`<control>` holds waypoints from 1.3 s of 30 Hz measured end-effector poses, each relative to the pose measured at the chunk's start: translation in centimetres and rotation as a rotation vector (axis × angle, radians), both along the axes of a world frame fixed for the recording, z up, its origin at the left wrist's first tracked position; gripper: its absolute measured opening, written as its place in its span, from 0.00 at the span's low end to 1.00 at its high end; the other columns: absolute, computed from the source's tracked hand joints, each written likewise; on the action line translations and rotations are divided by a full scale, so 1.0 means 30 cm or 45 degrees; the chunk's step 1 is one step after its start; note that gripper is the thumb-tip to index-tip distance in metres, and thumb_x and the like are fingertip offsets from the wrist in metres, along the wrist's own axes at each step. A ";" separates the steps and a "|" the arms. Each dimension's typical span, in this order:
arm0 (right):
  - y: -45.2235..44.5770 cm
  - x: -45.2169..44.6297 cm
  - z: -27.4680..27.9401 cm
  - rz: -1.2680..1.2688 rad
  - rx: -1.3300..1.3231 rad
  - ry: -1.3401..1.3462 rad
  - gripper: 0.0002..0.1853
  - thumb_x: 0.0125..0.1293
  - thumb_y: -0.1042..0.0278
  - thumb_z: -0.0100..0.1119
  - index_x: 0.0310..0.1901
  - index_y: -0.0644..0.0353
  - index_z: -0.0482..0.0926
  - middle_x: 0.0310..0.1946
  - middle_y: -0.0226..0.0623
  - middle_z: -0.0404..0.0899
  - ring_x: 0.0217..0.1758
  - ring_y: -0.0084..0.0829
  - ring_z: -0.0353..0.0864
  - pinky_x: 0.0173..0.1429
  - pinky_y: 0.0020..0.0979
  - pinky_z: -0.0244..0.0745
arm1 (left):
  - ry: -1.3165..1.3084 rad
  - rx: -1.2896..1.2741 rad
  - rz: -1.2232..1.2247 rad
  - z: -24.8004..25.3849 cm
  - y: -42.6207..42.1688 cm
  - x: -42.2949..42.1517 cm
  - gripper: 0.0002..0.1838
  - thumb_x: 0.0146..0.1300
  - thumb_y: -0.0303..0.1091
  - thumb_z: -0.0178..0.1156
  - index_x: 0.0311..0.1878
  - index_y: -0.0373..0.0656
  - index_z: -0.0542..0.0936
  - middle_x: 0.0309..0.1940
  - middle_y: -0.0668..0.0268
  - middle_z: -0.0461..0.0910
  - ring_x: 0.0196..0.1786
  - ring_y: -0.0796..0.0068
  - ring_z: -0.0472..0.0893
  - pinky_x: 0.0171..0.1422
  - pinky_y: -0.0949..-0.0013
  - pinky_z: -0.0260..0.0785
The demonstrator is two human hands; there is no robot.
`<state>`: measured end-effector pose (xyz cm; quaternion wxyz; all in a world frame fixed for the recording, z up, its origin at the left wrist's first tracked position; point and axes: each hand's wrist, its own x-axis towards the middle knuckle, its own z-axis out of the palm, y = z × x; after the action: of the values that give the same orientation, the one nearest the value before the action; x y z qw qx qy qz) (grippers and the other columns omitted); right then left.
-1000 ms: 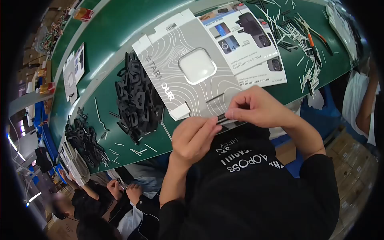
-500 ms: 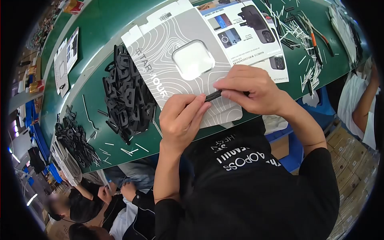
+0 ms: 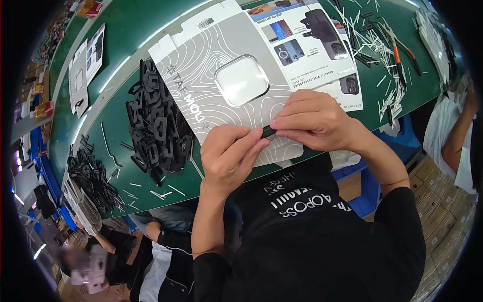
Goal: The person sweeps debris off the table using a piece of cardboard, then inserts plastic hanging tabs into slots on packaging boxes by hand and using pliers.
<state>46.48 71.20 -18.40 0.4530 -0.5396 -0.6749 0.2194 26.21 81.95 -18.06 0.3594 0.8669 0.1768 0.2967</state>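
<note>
Between my left hand (image 3: 229,156) and my right hand (image 3: 314,121) is a small black part (image 3: 268,132), pinched at both ends by the fingertips. Both hands are over the lower part of a flat grey printed carton (image 3: 201,65) with wavy lines and a window. More printed sheets (image 3: 312,65) with phone pictures lie partly beside and under it, to the right. A heap of black plastic parts (image 3: 158,126) sits left of the carton.
White sticks (image 3: 370,45), black pieces and orange-handled pliers (image 3: 397,58) lie at the right. Farther left are a second heap of black parts (image 3: 93,176) and another carton (image 3: 79,80). Co-workers sit at the lower left; another person's arm (image 3: 458,133) shows at right.
Both hands have moved up from the table edge over the carton, with the black part between them. At lower left, a co-worker now has a printed sheet in front of them.
</note>
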 end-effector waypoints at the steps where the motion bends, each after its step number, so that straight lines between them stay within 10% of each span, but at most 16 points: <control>1: 0.001 0.000 0.001 0.002 0.001 -0.003 0.10 0.52 0.80 0.72 0.38 0.62 0.87 0.35 0.33 0.87 0.36 0.32 0.80 0.44 0.28 0.79 | -0.008 0.003 -0.006 -0.001 0.001 0.000 0.10 0.48 0.24 0.75 0.35 0.38 0.87 0.31 0.67 0.82 0.29 0.72 0.75 0.35 0.72 0.68; 18: 0.028 0.020 0.006 0.084 0.002 -0.160 0.07 0.53 0.78 0.73 0.35 0.63 0.85 0.34 0.33 0.83 0.37 0.33 0.79 0.43 0.30 0.78 | 0.216 -0.266 0.028 0.023 0.007 -0.007 0.09 0.49 0.25 0.74 0.35 0.39 0.87 0.29 0.68 0.79 0.27 0.73 0.72 0.34 0.71 0.66; 39: 0.037 0.053 0.000 0.073 0.013 -0.126 0.06 0.54 0.78 0.70 0.32 0.60 0.81 0.32 0.31 0.77 0.34 0.33 0.72 0.41 0.31 0.72 | 0.177 0.278 -0.172 0.052 0.046 0.060 0.06 0.53 0.25 0.71 0.34 0.42 0.84 0.28 0.70 0.76 0.28 0.70 0.71 0.37 0.69 0.67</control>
<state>48.08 72.31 -18.41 0.4152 -0.5280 -0.7128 0.2017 28.02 83.34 -16.50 0.2689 0.9293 0.1090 0.2285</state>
